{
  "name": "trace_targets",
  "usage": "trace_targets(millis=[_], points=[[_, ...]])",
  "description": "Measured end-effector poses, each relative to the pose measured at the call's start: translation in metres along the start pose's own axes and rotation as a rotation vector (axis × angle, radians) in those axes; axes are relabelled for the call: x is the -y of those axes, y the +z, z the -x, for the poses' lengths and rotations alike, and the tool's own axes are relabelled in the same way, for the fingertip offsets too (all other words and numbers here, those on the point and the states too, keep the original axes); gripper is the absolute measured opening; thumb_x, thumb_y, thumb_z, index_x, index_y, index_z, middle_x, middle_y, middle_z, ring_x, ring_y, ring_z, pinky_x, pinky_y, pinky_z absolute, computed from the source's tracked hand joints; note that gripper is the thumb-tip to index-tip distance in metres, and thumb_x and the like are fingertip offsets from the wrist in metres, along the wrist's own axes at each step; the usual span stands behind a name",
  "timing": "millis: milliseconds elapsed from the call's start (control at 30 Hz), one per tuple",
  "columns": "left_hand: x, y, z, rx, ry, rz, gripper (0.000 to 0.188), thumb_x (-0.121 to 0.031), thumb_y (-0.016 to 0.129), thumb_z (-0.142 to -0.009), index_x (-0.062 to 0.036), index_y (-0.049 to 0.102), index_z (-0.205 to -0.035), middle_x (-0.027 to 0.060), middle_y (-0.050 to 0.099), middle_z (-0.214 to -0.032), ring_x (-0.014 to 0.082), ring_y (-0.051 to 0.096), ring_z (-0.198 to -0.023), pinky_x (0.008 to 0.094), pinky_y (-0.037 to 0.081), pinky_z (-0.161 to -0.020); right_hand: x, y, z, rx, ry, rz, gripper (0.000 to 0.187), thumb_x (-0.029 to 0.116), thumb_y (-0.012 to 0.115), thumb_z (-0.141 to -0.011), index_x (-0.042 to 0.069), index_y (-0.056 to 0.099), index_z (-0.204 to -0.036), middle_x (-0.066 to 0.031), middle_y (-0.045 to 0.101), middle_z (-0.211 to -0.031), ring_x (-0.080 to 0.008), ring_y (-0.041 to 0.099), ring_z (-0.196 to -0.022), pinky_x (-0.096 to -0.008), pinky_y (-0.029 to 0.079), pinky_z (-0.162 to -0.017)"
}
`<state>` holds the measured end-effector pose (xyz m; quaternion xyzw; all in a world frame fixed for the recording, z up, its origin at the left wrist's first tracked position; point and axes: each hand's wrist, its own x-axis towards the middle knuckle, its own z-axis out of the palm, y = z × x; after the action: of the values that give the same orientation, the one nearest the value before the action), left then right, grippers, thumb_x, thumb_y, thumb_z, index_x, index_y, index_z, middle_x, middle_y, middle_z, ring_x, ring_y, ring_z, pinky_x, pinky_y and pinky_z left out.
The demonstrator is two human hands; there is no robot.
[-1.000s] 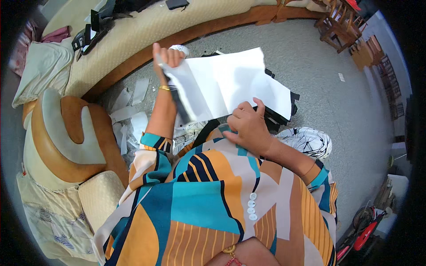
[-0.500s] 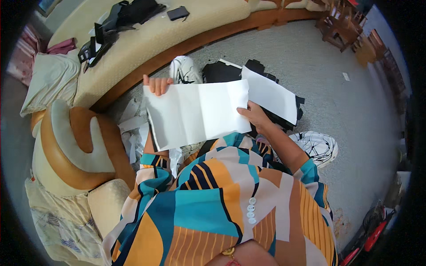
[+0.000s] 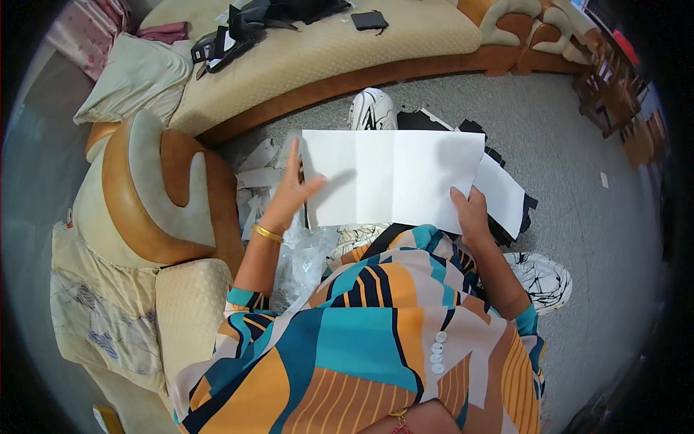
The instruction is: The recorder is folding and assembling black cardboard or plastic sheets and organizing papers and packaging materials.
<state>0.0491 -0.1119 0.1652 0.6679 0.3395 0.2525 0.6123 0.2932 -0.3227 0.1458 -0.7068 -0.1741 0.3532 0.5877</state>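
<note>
A wide white sheet of paper (image 3: 376, 177) with upright fold lines is spread out above my lap. My right hand (image 3: 472, 213) grips its lower right edge, thumb on the face turned to me. At the sheet's left edge my left hand (image 3: 288, 197) is raised with thumb and fingers apart, casting a shadow on the paper; it is slightly blurred and holds nothing. Behind the sheet's right end, a second white sheet (image 3: 506, 192) lies on black flat pieces (image 3: 531, 206) on the floor. The paper hides part of that pile.
Clear plastic wrapping (image 3: 300, 260) and white paper scraps (image 3: 259, 173) lie on the floor to the left, beside the padded sofa arm (image 3: 155, 188). Ahead, the long sofa (image 3: 405, 43) holds black items (image 3: 253, 29) and a small black pouch (image 3: 369, 21). Wooden chairs (image 3: 611, 90) stand far right.
My left hand has let go of the sheet's upper left corner and come down beside its left edge. The sheet is flatter and more level. The whole view has shifted, putting things further right.
</note>
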Motion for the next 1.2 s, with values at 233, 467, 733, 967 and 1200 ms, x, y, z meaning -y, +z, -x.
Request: trace_targets(millis=[233,467,733,967,1200], points=[[0.047,0.011,0.004,-0.313,0.059,-0.281,0.059,-0.016,0.069,-0.073,0.0016,0.042,-0.123,0.0109,0.064,-0.089,0.0152,0.060,-0.072,0.0259,0.047,-0.066,0.004,0.000,0.004,-0.025,-0.159,-0.133,0.026,0.011,0.048,-0.086,-0.005,0.053,-0.107,-0.0086,0.058,-0.095,-0.0132,0.055,-0.084,-0.0264,0.043,-0.075],[0.037,0.006,-0.007,-0.367,-0.034,0.253,0.024,-0.017,0.062,-0.082,0.0042,0.061,-0.092,0.0074,0.063,-0.081,0.0096,0.057,-0.068,0.0241,0.046,-0.060,0.011,-0.020,-0.006,-0.037,-0.200,-0.161,0.027,0.016,0.052,-0.088,-0.002,0.052,-0.108,-0.0070,0.060,-0.099,-0.0125,0.057,-0.086,-0.0258,0.045,-0.077],[0.004,0.026,-0.028,-0.230,-0.184,0.715,0.034,-0.032,0.052,-0.088,-0.0012,0.055,-0.101,0.0051,0.064,-0.084,0.0115,0.060,-0.070,0.0251,0.048,-0.061,0.016,-0.029,-0.024,-0.076,-0.099,-0.417,0.031,0.018,0.049,-0.090,-0.001,0.047,-0.114,-0.0086,0.058,-0.106,-0.0167,0.056,-0.095,-0.0285,0.045,-0.083],[0.014,0.047,-0.050,0.111,-0.321,1.048,0.032,-0.032,0.042,-0.092,-0.0041,0.057,-0.095,0.0044,0.062,-0.071,0.0057,0.039,-0.033,0.0164,0.032,-0.028,0.057,-0.017,-0.015,-0.048,0.036,-0.866,0.039,0.028,0.035,-0.094,-0.001,0.044,-0.119,-0.0127,0.055,-0.109,-0.0219,0.056,-0.097,-0.0335,0.046,-0.085],[-0.022,0.116,-0.051,0.348,-0.422,1.234,0.045,-0.039,0.040,-0.090,-0.0056,0.048,-0.118,0.0088,0.058,-0.106,0.0156,0.056,-0.075,0.0285,0.047,-0.061,0.118,-0.033,0.019,0.694,-0.433,-1.475,0.053,0.043,0.028,-0.093,0.002,0.044,-0.122,-0.0154,0.053,-0.114,-0.0261,0.053,-0.102,-0.0398,0.045,-0.087]])
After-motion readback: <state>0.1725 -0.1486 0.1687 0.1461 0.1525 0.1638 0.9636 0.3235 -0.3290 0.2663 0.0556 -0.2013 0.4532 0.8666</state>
